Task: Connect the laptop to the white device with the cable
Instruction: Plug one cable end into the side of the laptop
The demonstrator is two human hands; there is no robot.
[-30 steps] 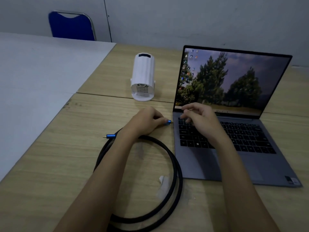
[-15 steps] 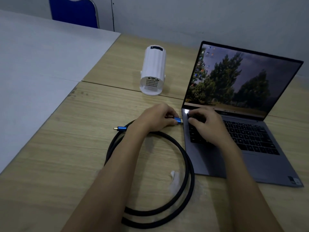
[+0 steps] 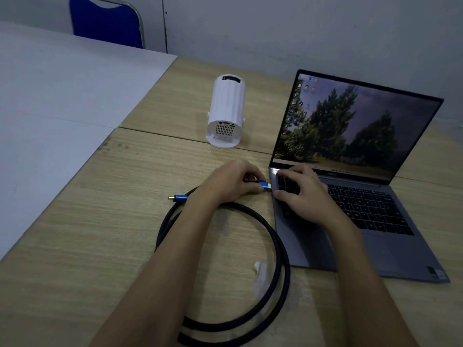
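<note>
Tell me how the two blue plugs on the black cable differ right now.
1. The plug by the laptop is pinched in the left hand; the free plug lies untouched on the wooden table.
2. The held plug's tip points right, at the laptop edge; the free plug's tip points left, away from it.
Both have blue shells and metal tips.

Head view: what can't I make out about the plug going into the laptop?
- Laptop port: on the left edge, facing away from the camera.
- Whether the plug in the left hand is seated: its tip meets the edge, junction too small.
- White device ports: too small and dim.
- Cable under the left forearm: hidden.
</note>
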